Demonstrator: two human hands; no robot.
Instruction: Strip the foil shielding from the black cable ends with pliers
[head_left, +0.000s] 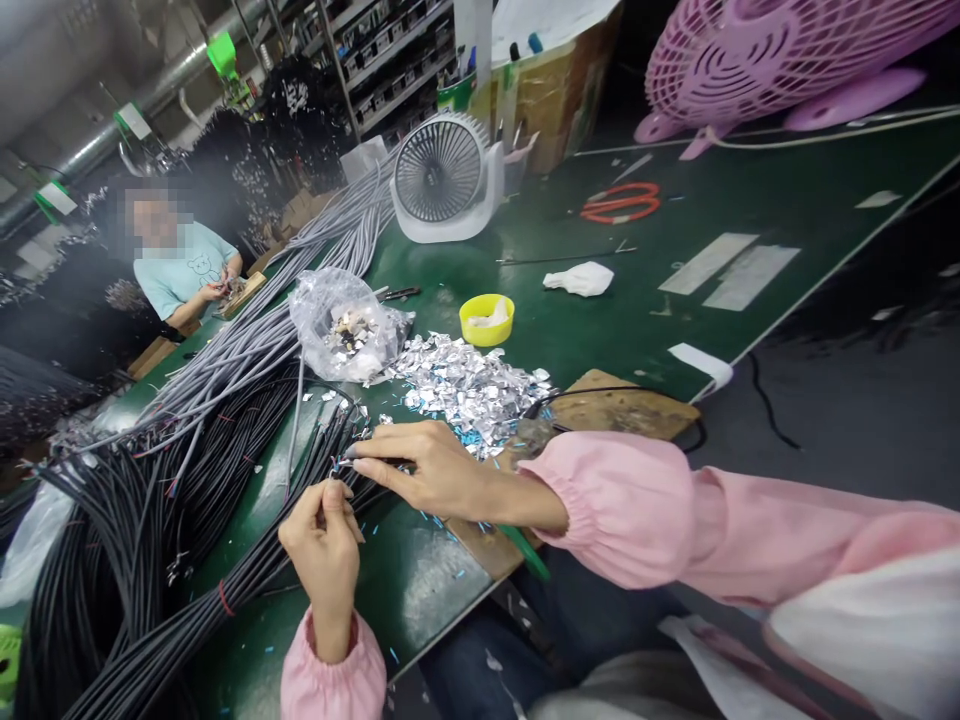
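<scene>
My left hand [324, 538] is closed in a pinch on the end of a black cable [333, 478], which is mostly hidden by the fingers. Thin coloured wires show at its tip. Just above and to the right, my right hand [424, 465] pinches a slim dark tool [394, 463], its kind partly hidden. Its fingertips meet the wire ends. A bundle of black cables [247, 575], tied with a red band, runs beneath both hands. Behind the right hand lies a heap of silver foil scraps [472, 385] mixed with small blue bits.
A clear plastic bag [330, 300] of scraps, grey cables [247, 340] and a white fan [442, 175] stand beyond. A yellow dish [486, 322] and orange-red scissor handles [621, 203] lie on the green table [600, 345]. A co-worker [184, 265] sits at far left.
</scene>
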